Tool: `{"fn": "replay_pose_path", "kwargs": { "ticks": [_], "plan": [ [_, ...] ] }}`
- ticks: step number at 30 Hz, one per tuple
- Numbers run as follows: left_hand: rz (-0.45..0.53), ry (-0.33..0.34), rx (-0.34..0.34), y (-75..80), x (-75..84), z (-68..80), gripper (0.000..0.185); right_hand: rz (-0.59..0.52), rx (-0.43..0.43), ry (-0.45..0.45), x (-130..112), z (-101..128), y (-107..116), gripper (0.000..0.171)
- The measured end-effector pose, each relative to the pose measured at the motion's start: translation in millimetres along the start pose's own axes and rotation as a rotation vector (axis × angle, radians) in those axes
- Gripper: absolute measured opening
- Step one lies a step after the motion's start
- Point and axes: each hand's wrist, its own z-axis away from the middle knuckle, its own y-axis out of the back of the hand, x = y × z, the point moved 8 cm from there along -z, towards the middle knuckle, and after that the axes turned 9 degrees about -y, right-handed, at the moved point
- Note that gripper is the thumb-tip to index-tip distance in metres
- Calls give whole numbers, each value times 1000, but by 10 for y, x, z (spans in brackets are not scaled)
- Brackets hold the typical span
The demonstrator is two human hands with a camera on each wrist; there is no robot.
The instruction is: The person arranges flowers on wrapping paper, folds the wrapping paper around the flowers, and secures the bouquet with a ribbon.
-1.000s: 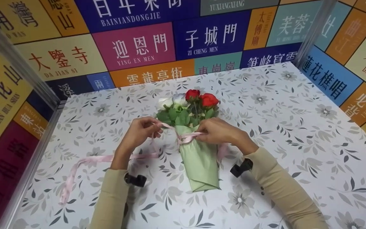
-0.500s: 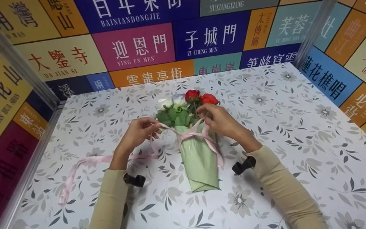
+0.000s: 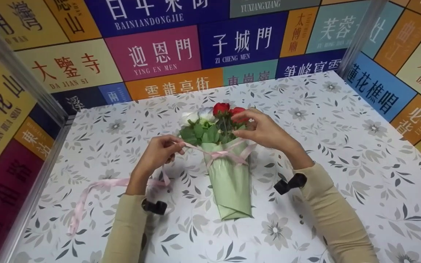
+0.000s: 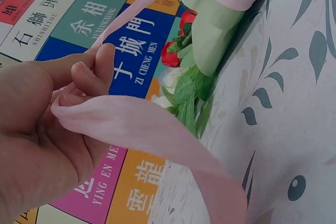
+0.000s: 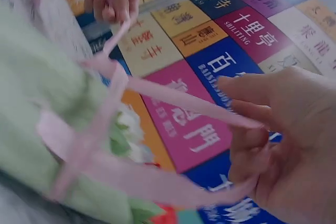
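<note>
A bouquet in pale green wrapping [image 3: 230, 190] lies on the table, with red roses [image 3: 220, 109] and white flowers [image 3: 189, 118] at its far end. Pink ribbon [image 3: 218, 155] passes around the wrapping just below the leaves and crosses itself at the front. To the left of the bouquet, my left hand [image 3: 161, 151] pinches one length of it between thumb and fingers; the tail [image 4: 136, 124] hangs from that hand. My right hand [image 3: 267, 131], over the right-hand rose, keeps the other length in its curled lower fingers, thumb and forefinger spread apart [image 5: 294, 135].
The ribbon's loose tail [image 3: 80, 208] trails over the flower-patterned tabletop [image 3: 342, 146] to the left. Panels with printed characters [image 3: 155, 53] stand along the back and both sides. A black wrist-worn device [image 3: 155, 207] sits at each sleeve cuff.
My right hand has moved up and to the right from the ribbon crossing, drawing its length across the wrapping toward the red rose. My left hand stays nearly in place; the slack below it has shifted left.
</note>
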Motion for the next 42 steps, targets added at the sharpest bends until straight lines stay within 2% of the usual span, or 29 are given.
{"fn": "replay_pose_path", "kwargs": {
  "ticks": [2, 4, 5, 7, 12, 18, 25, 31, 35, 42],
  "plan": [
    [0, 1, 5, 6, -5, -4, 22, 235, 31, 12, -29, 52, 63, 33],
    [-1, 1, 9, 12, -6, -7, 22, 415, 45, 7, -42, 102, 122, 28],
    [-6, -3, 8, 12, -5, -9, 22, 470, 38, -2, -36, 121, 144, 27],
    [-28, -11, -7, 6, -1, -7, 20, 511, 0, -21, -12, 154, 168, 26],
    [-100, -50, -87, -38, 58, 24, 18, 500, -147, -40, 50, 213, 133, 19],
    [-145, -72, -87, 35, 67, 75, 20, 526, -258, 1, 133, 234, 80, 17],
    [-221, -58, -105, 150, -116, 195, 21, 447, -342, -61, 567, 226, 150, 23],
    [-258, -51, -147, 159, -219, 252, 19, 337, -396, -147, 886, 252, 226, 25],
    [-285, -24, -146, 186, -283, 280, 16, 308, -419, -166, 1005, 271, 277, 28],
    [-342, 89, -153, 297, -449, 368, 13, 283, -420, -159, 1150, 317, 388, 27]
  ]
}}
